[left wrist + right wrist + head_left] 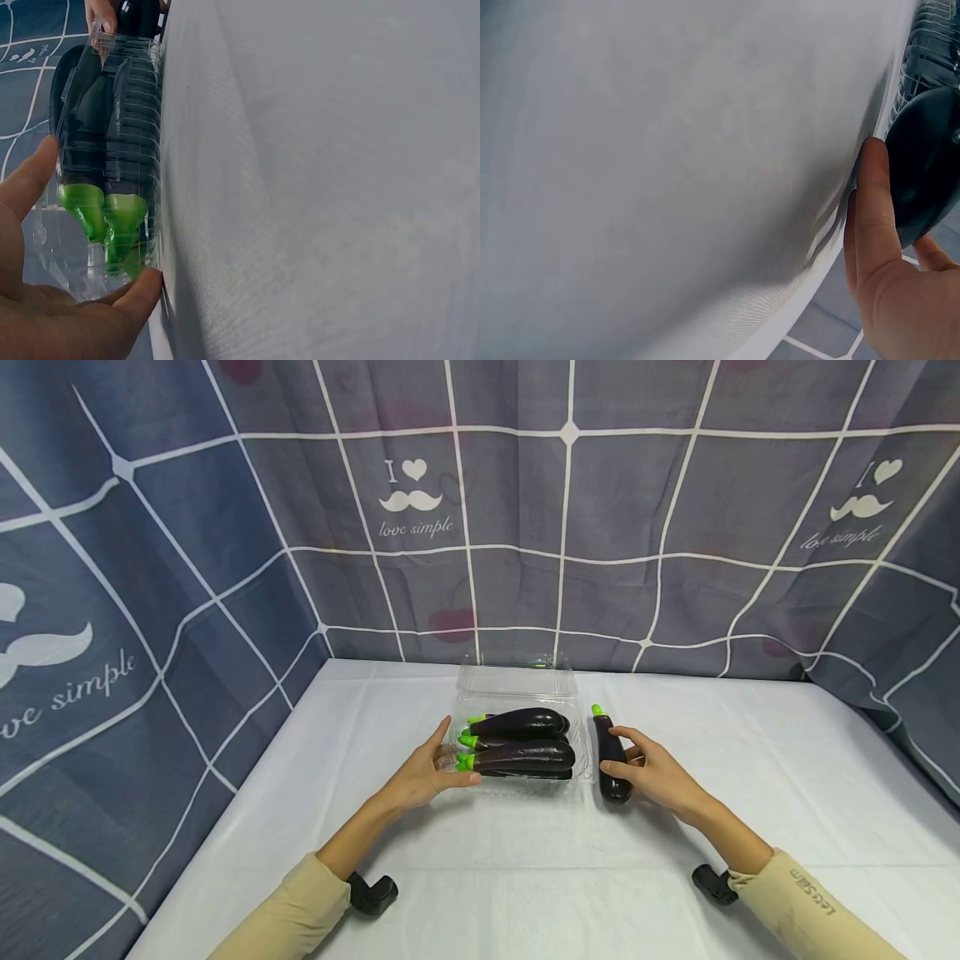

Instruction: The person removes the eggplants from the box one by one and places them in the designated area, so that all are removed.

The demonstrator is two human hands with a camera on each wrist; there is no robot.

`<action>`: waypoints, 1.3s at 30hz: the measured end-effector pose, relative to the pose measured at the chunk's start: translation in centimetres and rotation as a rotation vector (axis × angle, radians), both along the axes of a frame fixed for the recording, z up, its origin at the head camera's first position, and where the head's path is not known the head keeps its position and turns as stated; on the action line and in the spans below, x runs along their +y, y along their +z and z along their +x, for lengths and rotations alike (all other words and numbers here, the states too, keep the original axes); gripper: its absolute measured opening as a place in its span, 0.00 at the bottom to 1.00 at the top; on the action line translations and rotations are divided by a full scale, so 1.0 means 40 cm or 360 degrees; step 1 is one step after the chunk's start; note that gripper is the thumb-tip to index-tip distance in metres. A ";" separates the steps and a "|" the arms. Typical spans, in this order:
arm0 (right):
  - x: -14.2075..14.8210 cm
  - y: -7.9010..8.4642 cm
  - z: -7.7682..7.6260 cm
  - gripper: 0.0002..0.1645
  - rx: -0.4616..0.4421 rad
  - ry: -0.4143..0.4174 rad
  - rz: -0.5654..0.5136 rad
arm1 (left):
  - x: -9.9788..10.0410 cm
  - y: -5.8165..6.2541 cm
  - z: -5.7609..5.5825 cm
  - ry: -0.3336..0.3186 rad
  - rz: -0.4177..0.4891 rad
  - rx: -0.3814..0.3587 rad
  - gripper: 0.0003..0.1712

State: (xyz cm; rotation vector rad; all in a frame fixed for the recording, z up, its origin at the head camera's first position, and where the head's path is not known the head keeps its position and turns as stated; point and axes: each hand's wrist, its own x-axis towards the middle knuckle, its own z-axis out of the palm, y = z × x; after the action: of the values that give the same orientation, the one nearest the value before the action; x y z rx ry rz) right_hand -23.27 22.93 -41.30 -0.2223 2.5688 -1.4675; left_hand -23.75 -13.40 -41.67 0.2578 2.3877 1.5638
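A clear plastic clamshell container lies with its lid raised at the back, holding several dark eggplants with green stem ends. My left hand is spread around the container's left end, thumb at the front corner and index finger towards the back. In the left wrist view, its fingertips touch the clear plastic near the green stems. Just right of the container, my right hand grips a single eggplant, its stem end pointing away. The right wrist view shows that eggplant's rounded end between the fingers and thumb.
A white cloth covers the table. Grey checked curtains with white lines hang behind and along the left and right sides. Black devices are strapped at both wrists, below the beige sleeves.
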 end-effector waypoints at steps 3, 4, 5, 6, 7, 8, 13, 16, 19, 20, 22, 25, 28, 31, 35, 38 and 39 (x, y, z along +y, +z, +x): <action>0.002 -0.003 -0.001 0.43 0.0004 0.0007 -0.0011 | 0.000 0.001 0.001 0.0002 -0.0013 0.0002 0.65; 0.003 -0.004 -0.002 0.43 0.0006 0.0006 -0.0006 | 0.001 0.002 0.001 0.0001 -0.0014 0.0002 0.65; 0.003 -0.005 -0.002 0.43 0.0008 0.0009 -0.0008 | 0.001 0.002 0.001 -0.0001 -0.0014 0.0002 0.65; 0.004 -0.005 -0.003 0.43 0.0008 0.0009 -0.0008 | 0.001 0.002 0.001 -0.0001 -0.0011 0.0001 0.65; 0.004 -0.005 -0.004 0.42 0.0006 0.0010 -0.0013 | 0.000 0.002 0.001 -0.0004 -0.0008 0.0000 0.65; 0.004 -0.005 -0.004 0.42 0.0005 0.0013 -0.0018 | 0.000 0.002 0.001 -0.0007 -0.0007 0.0001 0.65; -0.002 -0.001 -0.002 0.42 -0.0056 0.0027 -0.0139 | -0.001 -0.001 0.000 -0.0013 0.0008 -0.0007 0.66; -0.005 0.001 0.000 0.42 -0.0093 0.0029 -0.0214 | -0.001 -0.002 -0.001 -0.0011 0.0019 -0.0014 0.66; -0.005 0.003 0.001 0.42 -0.0074 0.0029 -0.0211 | -0.002 -0.002 -0.001 -0.0011 0.0023 -0.0016 0.65; -0.005 0.002 0.002 0.41 -0.0069 0.0025 -0.0200 | -0.002 -0.002 -0.001 -0.0011 0.0025 -0.0017 0.65; -0.004 0.002 0.003 0.41 -0.0062 0.0022 -0.0188 | -0.002 -0.002 0.000 -0.0012 0.0032 -0.0020 0.66; -0.002 0.001 0.003 0.41 -0.0068 0.0028 -0.0203 | -0.002 -0.001 0.001 -0.0015 0.0047 -0.0025 0.66; 0.000 0.000 0.003 0.42 -0.0072 0.0043 -0.0230 | -0.001 0.001 0.001 -0.0017 0.0056 -0.0027 0.66; 0.001 -0.002 0.003 0.42 -0.0067 0.0056 -0.0238 | 0.000 0.001 0.000 -0.0014 0.0064 -0.0028 0.66; 0.004 -0.003 0.003 0.41 -0.0060 0.0056 -0.0231 | 0.001 0.000 -0.001 -0.0012 0.0075 -0.0034 0.66; 0.005 -0.004 0.004 0.41 -0.0057 0.0052 -0.0213 | 0.001 -0.002 -0.001 -0.0011 0.0073 -0.0035 0.66; 0.006 -0.004 0.004 0.40 -0.0057 0.0050 -0.0206 | 0.001 -0.003 -0.001 -0.0010 0.0073 -0.0035 0.66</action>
State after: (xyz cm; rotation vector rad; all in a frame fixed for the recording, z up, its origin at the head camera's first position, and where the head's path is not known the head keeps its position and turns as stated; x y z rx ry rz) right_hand -23.10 23.15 -41.46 -0.2501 2.4341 -1.6129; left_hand -23.81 -13.35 -41.77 0.2558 2.3340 1.6118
